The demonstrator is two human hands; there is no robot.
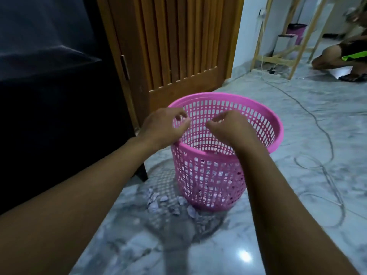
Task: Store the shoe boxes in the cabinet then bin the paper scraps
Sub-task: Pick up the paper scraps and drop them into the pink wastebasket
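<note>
One left hand [162,127] and one right hand [231,128] hover, loosely curled, over one pink basket [208,175]; several paper scraps [154,205] lie beside its base.

A grey cable [331,144] snakes across the marble floor [208,235] near a crouching person [337,54].

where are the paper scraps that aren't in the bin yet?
Head view: the paper scraps lie on the marble floor at the near-left foot of the pink basket, in its shadow, just right of the dark furniture leg.
</note>
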